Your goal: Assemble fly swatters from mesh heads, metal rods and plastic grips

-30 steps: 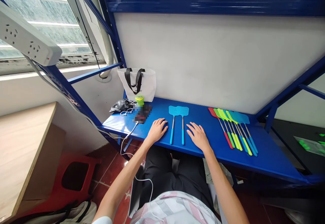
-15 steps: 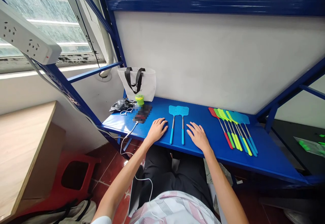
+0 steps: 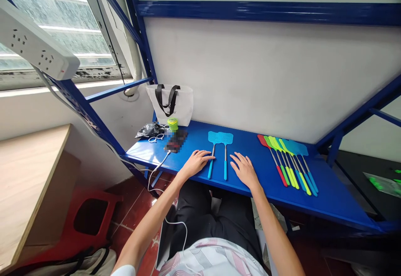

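Observation:
Two blue fly swatters [image 3: 224, 150] lie side by side on the blue shelf [image 3: 250, 144], heads away from me. My left hand [image 3: 196, 162] lies flat on the shelf with fingers stretched, its fingertips touching the left swatter's handle [image 3: 211, 165]. My right hand [image 3: 244, 168] rests flat and open just right of the right swatter's handle, holding nothing. Further right lies a fan of several swatters [image 3: 288, 159] in red, green, yellow and blue.
At the shelf's back left stand a white tote bag [image 3: 171, 102], a green-lidded jar [image 3: 172, 123], scissors [image 3: 156, 138], a black plastic wrap and a phone on a cable [image 3: 175, 140]. A power strip [image 3: 34, 44] juts in upper left. A wooden table and red stool [image 3: 90, 217] stand left.
My left hand has slid right and stretched its fingers onto the left swatter's handle. The right hand has hardly moved.

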`<state>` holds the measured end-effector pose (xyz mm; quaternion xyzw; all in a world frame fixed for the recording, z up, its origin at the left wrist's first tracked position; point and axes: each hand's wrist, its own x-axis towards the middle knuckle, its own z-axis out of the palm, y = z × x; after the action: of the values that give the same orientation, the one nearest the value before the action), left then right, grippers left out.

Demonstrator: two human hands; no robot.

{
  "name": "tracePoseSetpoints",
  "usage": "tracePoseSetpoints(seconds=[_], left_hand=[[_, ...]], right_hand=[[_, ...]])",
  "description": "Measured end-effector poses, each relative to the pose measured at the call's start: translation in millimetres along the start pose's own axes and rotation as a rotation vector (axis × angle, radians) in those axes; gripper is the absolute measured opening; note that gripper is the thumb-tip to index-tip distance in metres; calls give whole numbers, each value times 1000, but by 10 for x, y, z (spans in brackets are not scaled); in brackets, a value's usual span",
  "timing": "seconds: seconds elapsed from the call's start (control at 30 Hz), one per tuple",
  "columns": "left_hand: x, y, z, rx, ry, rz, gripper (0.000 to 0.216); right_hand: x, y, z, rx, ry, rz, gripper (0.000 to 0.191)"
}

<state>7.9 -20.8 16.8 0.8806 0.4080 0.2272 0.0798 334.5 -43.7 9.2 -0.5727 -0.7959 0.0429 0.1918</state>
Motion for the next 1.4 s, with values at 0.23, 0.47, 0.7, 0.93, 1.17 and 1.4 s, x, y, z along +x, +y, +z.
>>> tracePoseSetpoints(seconds=[0.23,0.47,0.7,0.93,1.17,1.4], left_hand=[[4,9,8,-25,40,-4,44],[11,2,21,-39,51,-41,45],[46,129,-156,-436,165,-145,43],[126,482,-202,-997,195,-291,63],[134,872,-256,-1349,284,-327,64],[123,1052,-368,-1587,464,-465,51]], right_hand=[[189,-336,-21,-34,120,202,53],[262,-497,119,-69,82,191,38],[159,-460,-16,494,188,166,50],[82,-942,-136,884,-7,67,46],[-59,-1336,-282,939,-139,41,52],[-119,-1475,-432,912,-108,19,61]])
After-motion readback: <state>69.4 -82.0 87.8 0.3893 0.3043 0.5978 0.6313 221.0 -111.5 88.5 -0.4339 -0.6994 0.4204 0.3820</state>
